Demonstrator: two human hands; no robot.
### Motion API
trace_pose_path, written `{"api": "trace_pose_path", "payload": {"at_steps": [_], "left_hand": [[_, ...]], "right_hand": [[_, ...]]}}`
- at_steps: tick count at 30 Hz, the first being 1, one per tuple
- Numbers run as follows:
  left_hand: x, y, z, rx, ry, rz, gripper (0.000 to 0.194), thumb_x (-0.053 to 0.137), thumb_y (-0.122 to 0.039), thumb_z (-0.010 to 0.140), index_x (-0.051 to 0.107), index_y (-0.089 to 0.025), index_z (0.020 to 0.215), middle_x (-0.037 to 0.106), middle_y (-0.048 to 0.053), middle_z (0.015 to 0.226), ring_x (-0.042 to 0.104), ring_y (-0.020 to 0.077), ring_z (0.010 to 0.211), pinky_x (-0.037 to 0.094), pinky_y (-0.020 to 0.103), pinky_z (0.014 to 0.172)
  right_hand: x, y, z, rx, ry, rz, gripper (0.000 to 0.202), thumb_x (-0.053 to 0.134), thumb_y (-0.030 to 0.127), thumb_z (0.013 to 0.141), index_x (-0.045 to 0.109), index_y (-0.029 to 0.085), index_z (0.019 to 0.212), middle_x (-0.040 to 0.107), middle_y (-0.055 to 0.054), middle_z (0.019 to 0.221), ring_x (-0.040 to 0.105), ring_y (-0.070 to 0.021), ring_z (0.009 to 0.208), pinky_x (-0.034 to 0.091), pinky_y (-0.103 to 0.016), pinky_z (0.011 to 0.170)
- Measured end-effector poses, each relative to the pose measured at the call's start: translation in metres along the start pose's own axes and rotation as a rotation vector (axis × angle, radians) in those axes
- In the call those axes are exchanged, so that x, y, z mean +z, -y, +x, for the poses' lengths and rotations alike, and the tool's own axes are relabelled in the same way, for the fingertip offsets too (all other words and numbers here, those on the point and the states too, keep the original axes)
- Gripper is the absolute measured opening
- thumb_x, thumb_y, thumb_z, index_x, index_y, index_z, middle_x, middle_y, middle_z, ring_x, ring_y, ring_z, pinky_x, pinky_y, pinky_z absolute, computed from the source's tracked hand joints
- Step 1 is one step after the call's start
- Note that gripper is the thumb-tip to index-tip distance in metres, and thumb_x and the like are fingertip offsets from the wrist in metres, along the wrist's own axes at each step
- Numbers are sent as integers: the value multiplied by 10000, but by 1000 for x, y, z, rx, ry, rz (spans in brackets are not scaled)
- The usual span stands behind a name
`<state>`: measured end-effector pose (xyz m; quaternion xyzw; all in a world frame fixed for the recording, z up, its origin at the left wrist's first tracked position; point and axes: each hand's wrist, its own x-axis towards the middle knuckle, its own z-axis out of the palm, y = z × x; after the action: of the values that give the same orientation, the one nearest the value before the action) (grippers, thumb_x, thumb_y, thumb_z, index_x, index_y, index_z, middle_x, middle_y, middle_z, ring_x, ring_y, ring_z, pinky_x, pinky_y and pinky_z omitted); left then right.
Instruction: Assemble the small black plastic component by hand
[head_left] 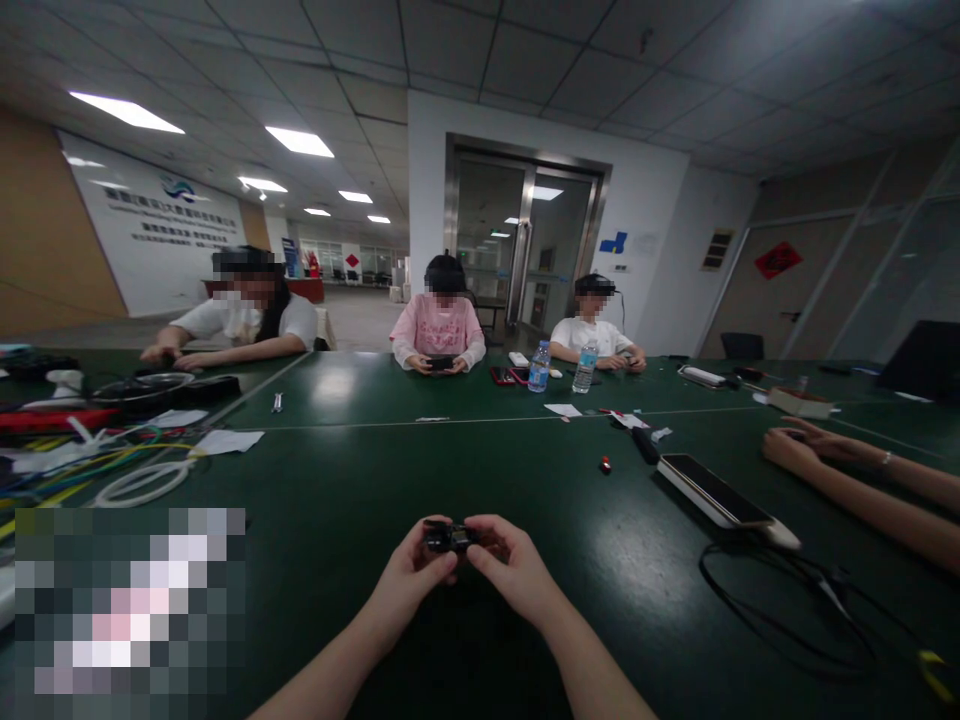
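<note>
A small black device [450, 538] with a glossy surface is held up between my two hands, just above the dark green table [360, 490]. My left hand [418, 568] grips its left side, with the thumb along the near edge. On the other side, my right hand [508, 560] pinches the device's right end between thumb and fingers. The fingertips behind it are partly hidden, and the exact kind of device cannot be made out.
Cables [150, 483] and paper pieces crowd the left side. A small red object [605, 465], a white case with a dark top [716, 490] and a black cable [780, 610] lie to the right. Water bottles [538, 368] stand farther back. Another person's hands [802, 445] rest at right; several people sit around.
</note>
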<state>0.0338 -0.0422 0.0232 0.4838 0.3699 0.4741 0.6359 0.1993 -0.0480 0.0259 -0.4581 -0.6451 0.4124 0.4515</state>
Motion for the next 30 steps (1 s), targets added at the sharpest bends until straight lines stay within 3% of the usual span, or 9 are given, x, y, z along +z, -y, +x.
{"api": "trace_pose_path", "payload": {"at_steps": [17,30], "left_hand": [[-2,4,1,-30,44,-20,410,680,-285,681,533,-204,1055,654,46,872,625,188,728,488,315,643],[-7,7,4,-27,169,-6,403,650,-232,727,487,-203,1094,652,43,886,610,168,740,472,303,658]], "right_hand": [[2,-2,1,-20,-2,22,302,631,258,725,594,233,1024,631,-43,988,587,-211,928,467,-357,781],[3,0,0,-77,-3,-17,226,652,171,699,655,243,913,578,-36,1040,583,-199,947,462,-337,787]]}}
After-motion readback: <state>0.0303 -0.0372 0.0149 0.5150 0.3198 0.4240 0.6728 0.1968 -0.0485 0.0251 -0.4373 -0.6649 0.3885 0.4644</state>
